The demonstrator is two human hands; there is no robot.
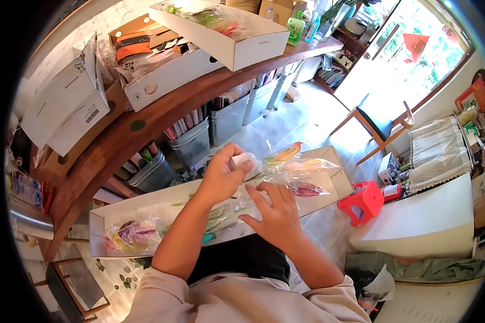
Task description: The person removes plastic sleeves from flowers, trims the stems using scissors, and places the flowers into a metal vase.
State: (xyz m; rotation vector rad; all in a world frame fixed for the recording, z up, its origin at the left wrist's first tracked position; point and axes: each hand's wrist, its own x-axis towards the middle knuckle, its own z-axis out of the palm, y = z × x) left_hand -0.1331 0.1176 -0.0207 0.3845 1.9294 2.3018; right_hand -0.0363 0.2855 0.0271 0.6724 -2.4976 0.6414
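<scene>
A long white cardboard box [129,209] lies in front of me, with flowers in clear plastic sleeves inside it. My left hand [226,175] is closed around a small white wad [244,160], whose exact kind I cannot make out. My right hand [275,212] is held over the box with its fingers apart, close to the clear sleeves and green stems. Yellow-orange and pink blooms [285,155] in plastic lie toward the box's right end. At its left end rest more wrapped blooms [137,231], pink and purple. The fingertips of the left hand are partly hidden.
A curved wooden counter [172,105] carries another white flower box [258,48], an opened carton [172,75] and a green bottle [295,28]. Metal bins [191,142] stand beneath it. On the right are a red stool [362,202] and a wooden chair [374,126].
</scene>
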